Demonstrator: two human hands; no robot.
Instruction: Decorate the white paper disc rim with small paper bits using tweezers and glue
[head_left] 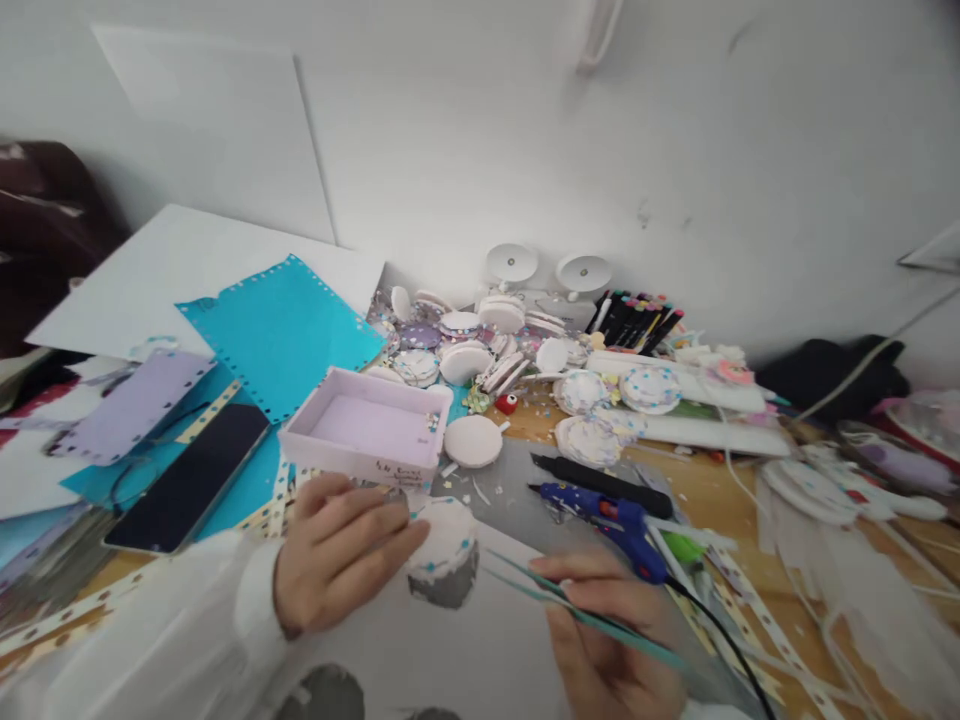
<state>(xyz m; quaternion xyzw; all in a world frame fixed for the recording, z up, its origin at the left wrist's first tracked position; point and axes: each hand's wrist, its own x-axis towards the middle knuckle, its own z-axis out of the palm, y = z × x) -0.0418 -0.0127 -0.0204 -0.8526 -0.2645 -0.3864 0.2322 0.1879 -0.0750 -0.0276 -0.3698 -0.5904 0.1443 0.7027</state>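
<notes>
Head view: the right hand grasps green tweezers between thumb and fingers; the two tips stand apart, just beside the blue-dotted white disc. The disc is located above the white sheet, in front of the lilac box. The left hand has extended fingers at the disc's left edge; whether they grip cannot be determined.

This looks like a craft workspace. Markers crowd the back edge of the desk, with a glue gun and paper scraps before them.
</notes>
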